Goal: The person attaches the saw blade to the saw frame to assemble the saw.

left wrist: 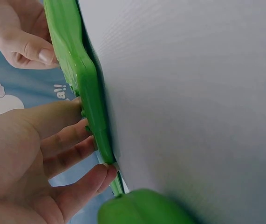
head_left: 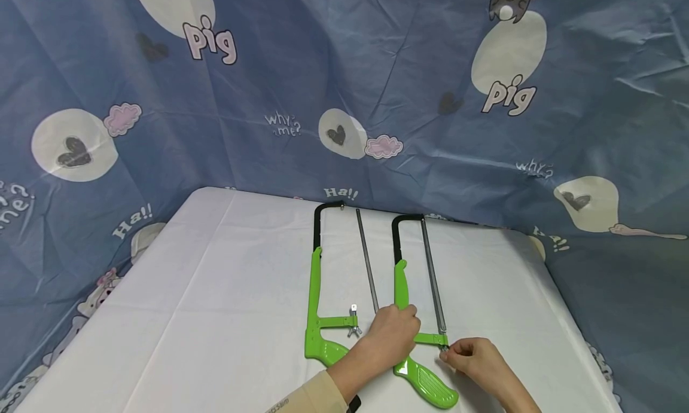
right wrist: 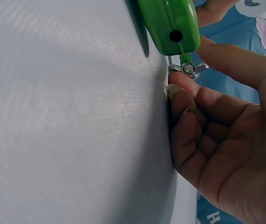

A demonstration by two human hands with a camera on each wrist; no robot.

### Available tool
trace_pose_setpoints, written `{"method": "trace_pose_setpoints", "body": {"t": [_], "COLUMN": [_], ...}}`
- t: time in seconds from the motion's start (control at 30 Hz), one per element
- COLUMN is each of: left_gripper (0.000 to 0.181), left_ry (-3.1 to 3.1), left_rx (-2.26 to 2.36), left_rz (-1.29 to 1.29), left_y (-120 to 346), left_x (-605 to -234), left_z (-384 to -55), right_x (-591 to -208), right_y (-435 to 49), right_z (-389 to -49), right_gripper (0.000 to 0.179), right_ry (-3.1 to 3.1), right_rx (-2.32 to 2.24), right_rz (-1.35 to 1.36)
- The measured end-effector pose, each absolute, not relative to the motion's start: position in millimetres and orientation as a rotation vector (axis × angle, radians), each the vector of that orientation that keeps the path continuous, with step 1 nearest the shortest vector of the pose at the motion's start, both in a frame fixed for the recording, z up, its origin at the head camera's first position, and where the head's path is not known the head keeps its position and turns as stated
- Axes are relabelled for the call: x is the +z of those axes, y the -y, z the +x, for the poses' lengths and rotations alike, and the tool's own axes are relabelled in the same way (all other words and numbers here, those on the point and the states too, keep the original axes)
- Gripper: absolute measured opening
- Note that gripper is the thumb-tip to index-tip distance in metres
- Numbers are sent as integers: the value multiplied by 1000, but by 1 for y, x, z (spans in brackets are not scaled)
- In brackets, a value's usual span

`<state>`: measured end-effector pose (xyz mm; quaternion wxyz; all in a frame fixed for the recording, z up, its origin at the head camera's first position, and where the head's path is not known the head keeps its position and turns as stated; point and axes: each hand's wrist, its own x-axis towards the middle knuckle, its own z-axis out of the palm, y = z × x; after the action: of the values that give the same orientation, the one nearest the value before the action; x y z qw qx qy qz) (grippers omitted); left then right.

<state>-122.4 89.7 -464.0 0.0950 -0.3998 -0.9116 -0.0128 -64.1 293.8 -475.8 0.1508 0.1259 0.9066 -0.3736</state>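
Note:
A green and black hacksaw (head_left: 401,286) lies on the white-covered table, its grey blade (head_left: 433,275) running along the right side of the frame. My left hand (head_left: 392,334) holds the green part of this frame just above the handle, thumb and fingers along its edges in the left wrist view. At the near end of the blade, my right hand (head_left: 479,360) pinches the metal wing nut (right wrist: 188,69), which sits between thumb and index finger below the handle's butt (right wrist: 175,36). The other fingers of that hand are curled near the cloth.
A second green and black hacksaw (head_left: 313,293) lies to the left without a blade, its own wing nut (head_left: 353,332) on the short arm. Between the two saws is a loose blade (head_left: 366,254). A blue printed curtain (head_left: 301,60) hangs behind the table (head_left: 226,317).

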Motion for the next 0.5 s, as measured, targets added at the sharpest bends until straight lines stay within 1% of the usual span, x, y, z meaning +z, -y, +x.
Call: {"method": "trace_pose_setpoints", "body": {"t": [0.5], "left_gripper": [15], "left_ry": [2715], "left_rx": [-34], "left_rz": [-1174], "left_y": [-90], "left_x": [-463], "left_z": [-121], "right_x": [-476], "right_y": [-296], "right_z": [-64], "right_gripper": [28], "right_ry": [-2589], "right_rx": [-1112], "right_rz": [364]}}
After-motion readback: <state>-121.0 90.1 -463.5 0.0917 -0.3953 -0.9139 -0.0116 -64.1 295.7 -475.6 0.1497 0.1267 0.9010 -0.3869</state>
